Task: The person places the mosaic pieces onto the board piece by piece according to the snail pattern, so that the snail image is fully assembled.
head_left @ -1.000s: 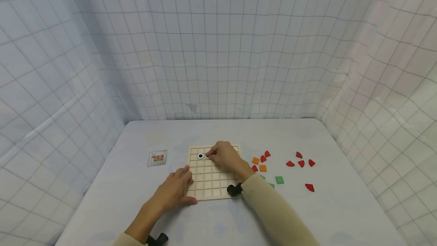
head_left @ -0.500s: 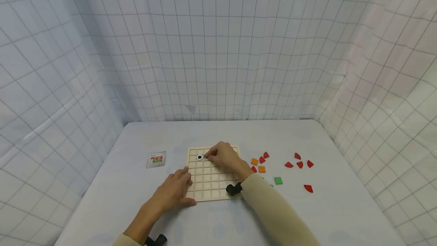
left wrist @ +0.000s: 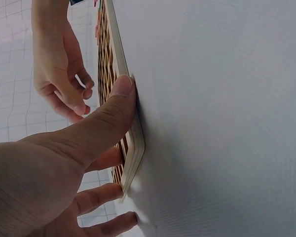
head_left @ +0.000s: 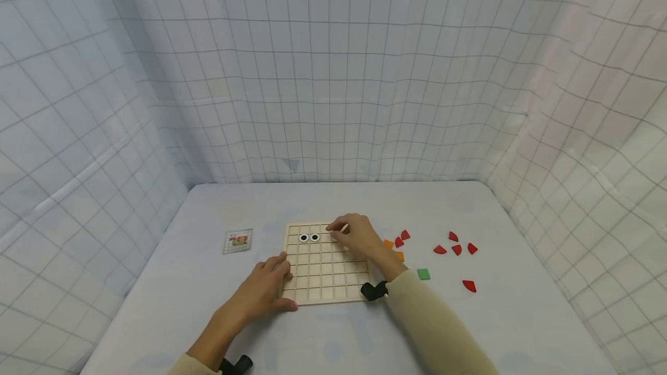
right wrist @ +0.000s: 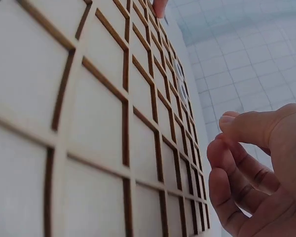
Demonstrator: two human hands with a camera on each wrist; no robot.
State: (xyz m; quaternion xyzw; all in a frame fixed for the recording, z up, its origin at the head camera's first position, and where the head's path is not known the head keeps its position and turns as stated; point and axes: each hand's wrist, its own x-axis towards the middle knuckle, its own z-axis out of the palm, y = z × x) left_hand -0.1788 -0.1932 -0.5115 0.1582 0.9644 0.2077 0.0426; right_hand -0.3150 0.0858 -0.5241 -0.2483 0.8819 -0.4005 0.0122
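Wooden grid board (head_left: 321, 275) touches the left hand (head_left: 264, 287) near a printed card (head_left: 237, 241).

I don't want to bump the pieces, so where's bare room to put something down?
Bare table lies in front of the board, between the sleeves; behind the board, up to the curtain; and left of the card. It's crowded right of the board: orange pieces, red pieces, a green piece and the right arm. The left hand rests at the board's left edge.
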